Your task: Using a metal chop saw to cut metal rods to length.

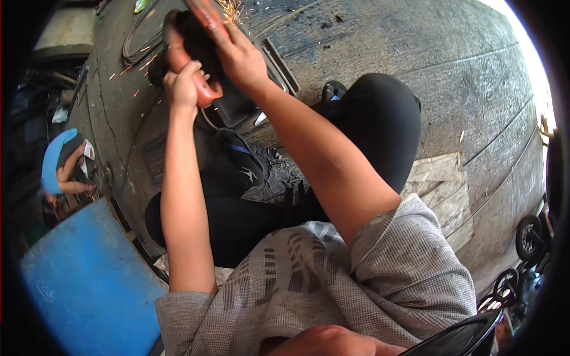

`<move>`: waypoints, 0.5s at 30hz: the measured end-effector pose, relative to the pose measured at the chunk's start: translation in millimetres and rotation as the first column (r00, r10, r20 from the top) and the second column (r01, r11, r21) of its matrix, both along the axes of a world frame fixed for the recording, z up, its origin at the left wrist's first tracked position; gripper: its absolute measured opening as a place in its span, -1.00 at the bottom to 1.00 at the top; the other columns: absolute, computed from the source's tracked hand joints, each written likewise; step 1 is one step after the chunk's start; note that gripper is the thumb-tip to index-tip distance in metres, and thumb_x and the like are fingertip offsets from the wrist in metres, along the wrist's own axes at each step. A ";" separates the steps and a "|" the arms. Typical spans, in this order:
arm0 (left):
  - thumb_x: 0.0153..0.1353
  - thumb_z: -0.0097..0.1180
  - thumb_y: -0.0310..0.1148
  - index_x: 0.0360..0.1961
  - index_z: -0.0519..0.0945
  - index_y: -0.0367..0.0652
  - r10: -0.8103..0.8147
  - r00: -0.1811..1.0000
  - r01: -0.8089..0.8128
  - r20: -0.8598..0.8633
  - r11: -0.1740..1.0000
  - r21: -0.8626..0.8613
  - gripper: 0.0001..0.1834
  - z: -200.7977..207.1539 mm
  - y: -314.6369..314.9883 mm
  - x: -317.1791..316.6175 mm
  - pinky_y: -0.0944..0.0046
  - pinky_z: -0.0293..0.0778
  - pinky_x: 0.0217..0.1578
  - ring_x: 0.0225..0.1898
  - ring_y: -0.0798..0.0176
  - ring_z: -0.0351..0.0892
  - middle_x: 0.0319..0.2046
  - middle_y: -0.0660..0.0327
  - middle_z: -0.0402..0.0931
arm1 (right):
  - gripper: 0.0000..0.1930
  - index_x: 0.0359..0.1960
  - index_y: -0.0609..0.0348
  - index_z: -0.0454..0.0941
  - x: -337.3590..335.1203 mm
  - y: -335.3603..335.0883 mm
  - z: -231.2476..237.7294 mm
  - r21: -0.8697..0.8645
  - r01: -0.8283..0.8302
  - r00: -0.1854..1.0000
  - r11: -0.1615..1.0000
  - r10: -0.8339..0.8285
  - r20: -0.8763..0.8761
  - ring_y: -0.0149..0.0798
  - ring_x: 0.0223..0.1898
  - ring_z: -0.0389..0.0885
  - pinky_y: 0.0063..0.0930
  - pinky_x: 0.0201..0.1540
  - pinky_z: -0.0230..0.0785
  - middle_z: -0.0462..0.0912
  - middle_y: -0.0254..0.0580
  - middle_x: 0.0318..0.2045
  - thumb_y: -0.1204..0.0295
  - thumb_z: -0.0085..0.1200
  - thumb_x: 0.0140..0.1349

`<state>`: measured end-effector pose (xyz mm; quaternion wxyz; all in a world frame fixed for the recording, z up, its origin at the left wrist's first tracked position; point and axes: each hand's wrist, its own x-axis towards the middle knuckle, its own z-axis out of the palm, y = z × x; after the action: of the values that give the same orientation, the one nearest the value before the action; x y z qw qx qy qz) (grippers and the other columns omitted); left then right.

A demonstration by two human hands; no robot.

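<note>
Both my hands grip an orange-red angle grinder (202, 89) held out in front of me near the top of the view. My left hand (183, 83) is closed around its lower handle. My right hand (240, 53) clasps the upper part of its body. Sparks (231, 9) fly off at the top edge and scatter left over the floor. The grinder meets a flat dark metal frame (279, 62) lying on the concrete; the contact point is hidden behind my hands. I squat in black trousers (380, 118) and sandals.
A blue barrel (89, 285) stands at lower left. Another person in a blue top (62, 160) crouches at far left. A coiled cable (139, 41) lies on the grey concrete floor (427, 47). Small black wheels (528, 237) sit at right, cardboard pieces (442, 184) beside my knee.
</note>
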<state>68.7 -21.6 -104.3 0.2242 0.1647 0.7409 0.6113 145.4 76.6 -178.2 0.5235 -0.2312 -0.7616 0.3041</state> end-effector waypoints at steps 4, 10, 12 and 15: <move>0.03 0.15 -0.49 -0.23 0.47 -0.40 -0.029 0.999 0.029 0.033 0.999 -0.014 -0.72 0.0 -0.3 -2.0 0.26 0.59 -0.40 -0.48 0.30 0.52 -0.43 0.13 0.48 | -0.48 0.18 -0.12 0.36 3.6 0.9 -1.0 -0.044 -0.027 1.000 0.999 0.027 -0.005 0.15 0.09 0.45 -0.19 0.13 0.35 0.43 0.12 0.09 0.46 -0.07 0.10; 0.05 0.09 -0.50 -0.08 0.41 -0.38 -0.027 0.996 0.030 0.081 0.999 -0.035 -0.63 3.3 0.7 1.8 0.25 0.56 -0.34 -0.40 0.27 0.50 -0.31 0.13 0.45 | -0.45 0.20 -0.26 0.33 6.2 -0.4 -2.5 -0.058 0.004 0.999 0.998 -0.002 0.038 0.14 0.10 0.45 -0.19 0.11 0.37 0.41 0.06 0.13 0.46 -0.08 0.11; 0.07 0.06 -0.50 -0.07 0.40 -0.36 -0.037 0.996 0.040 0.079 0.998 -0.042 -0.63 4.0 -0.8 2.4 0.24 0.55 -0.30 -0.37 0.27 0.49 -0.30 0.15 0.45 | -0.46 0.18 -0.23 0.35 7.2 -0.3 -0.6 -0.030 0.033 0.999 0.999 -0.032 0.029 0.11 0.05 0.48 -0.21 0.07 0.40 0.44 0.06 0.09 0.46 -0.06 0.10; 0.09 0.03 -0.49 -0.05 0.40 -0.34 -0.040 0.996 0.044 0.074 0.998 -0.048 -0.64 5.7 -0.4 5.3 0.23 0.55 -0.26 -0.35 0.27 0.48 -0.29 0.16 0.46 | -0.47 0.18 -0.24 0.36 6.9 -0.6 -0.5 -0.020 0.049 0.998 0.999 -0.049 0.026 0.09 0.04 0.50 -0.23 0.05 0.43 0.45 0.05 0.08 0.45 -0.05 0.10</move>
<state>74.0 -22.0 -98.7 0.2679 0.1521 0.7435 0.5935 152.3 76.1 -178.7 0.5186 -0.2591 -0.7591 0.2962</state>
